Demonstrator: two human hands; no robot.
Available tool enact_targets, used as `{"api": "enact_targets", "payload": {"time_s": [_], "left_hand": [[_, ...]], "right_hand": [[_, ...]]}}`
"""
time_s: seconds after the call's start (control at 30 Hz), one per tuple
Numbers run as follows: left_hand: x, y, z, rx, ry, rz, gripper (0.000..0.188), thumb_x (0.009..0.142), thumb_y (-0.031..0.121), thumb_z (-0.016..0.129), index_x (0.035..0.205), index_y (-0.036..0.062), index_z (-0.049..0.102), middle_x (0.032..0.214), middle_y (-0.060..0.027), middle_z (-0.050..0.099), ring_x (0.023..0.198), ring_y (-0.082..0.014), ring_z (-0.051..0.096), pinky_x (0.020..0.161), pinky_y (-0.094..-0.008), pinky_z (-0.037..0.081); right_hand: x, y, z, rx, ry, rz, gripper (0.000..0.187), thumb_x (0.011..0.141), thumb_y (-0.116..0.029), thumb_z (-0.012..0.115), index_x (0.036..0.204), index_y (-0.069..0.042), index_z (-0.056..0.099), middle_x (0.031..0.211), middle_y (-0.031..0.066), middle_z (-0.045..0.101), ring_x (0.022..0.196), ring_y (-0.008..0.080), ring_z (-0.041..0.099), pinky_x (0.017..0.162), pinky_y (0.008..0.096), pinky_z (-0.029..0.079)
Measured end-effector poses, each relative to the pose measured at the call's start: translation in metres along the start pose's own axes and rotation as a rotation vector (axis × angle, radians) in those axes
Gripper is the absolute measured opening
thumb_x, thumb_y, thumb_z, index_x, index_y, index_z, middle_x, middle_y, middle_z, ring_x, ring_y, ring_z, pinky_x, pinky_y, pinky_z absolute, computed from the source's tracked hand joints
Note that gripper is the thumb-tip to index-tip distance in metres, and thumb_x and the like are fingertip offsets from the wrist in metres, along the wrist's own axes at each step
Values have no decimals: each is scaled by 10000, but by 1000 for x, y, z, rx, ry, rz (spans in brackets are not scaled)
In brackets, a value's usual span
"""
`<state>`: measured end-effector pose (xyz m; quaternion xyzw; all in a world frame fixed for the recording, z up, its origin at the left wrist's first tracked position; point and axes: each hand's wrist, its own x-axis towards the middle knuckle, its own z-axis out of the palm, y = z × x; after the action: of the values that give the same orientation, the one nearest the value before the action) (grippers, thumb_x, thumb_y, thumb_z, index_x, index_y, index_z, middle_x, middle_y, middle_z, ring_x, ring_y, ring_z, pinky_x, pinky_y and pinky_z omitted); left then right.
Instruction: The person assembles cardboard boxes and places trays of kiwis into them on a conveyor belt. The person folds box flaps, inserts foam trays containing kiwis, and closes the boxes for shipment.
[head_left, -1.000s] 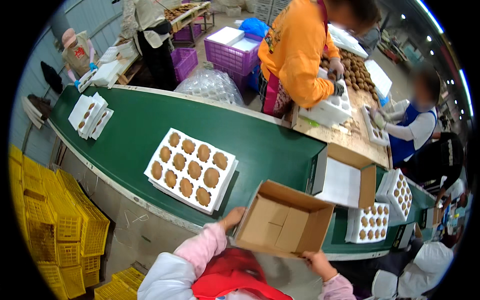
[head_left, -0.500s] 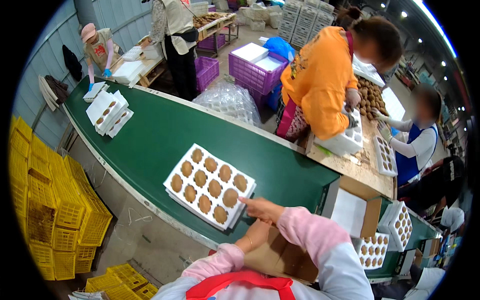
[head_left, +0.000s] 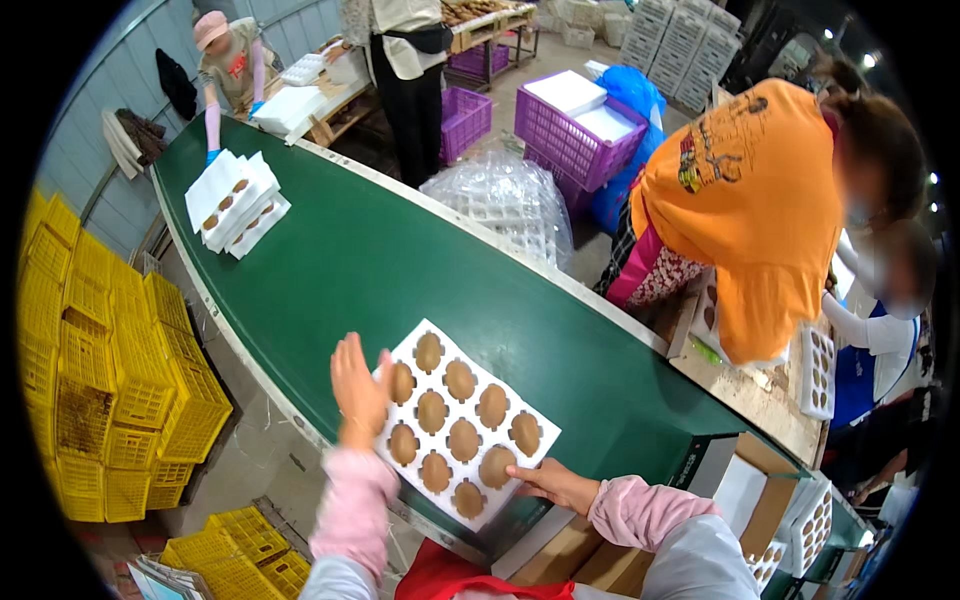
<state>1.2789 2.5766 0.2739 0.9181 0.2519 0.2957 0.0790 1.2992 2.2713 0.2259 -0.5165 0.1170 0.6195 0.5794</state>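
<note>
The head view shows one white tray (head_left: 447, 425) in front of you, lying on the green conveyor belt (head_left: 350, 270) close to its near edge. Count eleven brown fruits (head_left: 463, 440) in it; your left hand (head_left: 358, 392) covers the spot at the tray's left corner. Two open cartons are on your right: one brown carton (head_left: 610, 570) below your right hand (head_left: 558, 484), and one white-lined carton (head_left: 772, 510) farther along the belt's near edge. Past that stand two fruit-filled stacks (head_left: 810, 525). One pile of trays (head_left: 237, 205) sits toward the belt's far-left end; its layers overlap too much to count.

Your left forearm rises almost upright from below, palm toward the tray, fingers straight and thumb apart: a wide hand. You cannot tell if it touches the tray. Your right forearm slants in from the lower right, its fingers pointing left over the tray's right edge, the index fingertip at one fruit. Whether that hand grips the tray, you cannot tell.
</note>
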Motion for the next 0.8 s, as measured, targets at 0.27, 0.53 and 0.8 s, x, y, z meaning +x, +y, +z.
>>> {"api": "enact_targets", "payload": {"time_s": [0.27,0.53,0.8], "left_hand": [[-19,-56,30,-397,-687,-111,466,929,362,345,949,-33,592,1005,-222,564,954,-372,516,849,-392,396],[-10,-62,23,-472,-920,-207,426,919,363,389,1000,-17,565,1038,-201,555,955,-356,513,843,-370,400],[-13,-56,7,-1206,-1268,-877,493,903,434,429,1146,8,482,1104,-85,536,996,-172,520,837,-315,441]], "right_hand": [[-2,-10,-17,225,56,-166,688,755,-271,703,1281,-79,301,1232,107,448,1132,279,423,882,506,359],[-18,-20,0,274,60,-30,753,834,-447,553,1360,-153,101,1402,106,200,1265,341,245,943,612,256],[0,-8,-8,313,29,-116,738,863,-501,459,1370,-148,55,1391,121,231,1253,348,280,898,659,279]]}}
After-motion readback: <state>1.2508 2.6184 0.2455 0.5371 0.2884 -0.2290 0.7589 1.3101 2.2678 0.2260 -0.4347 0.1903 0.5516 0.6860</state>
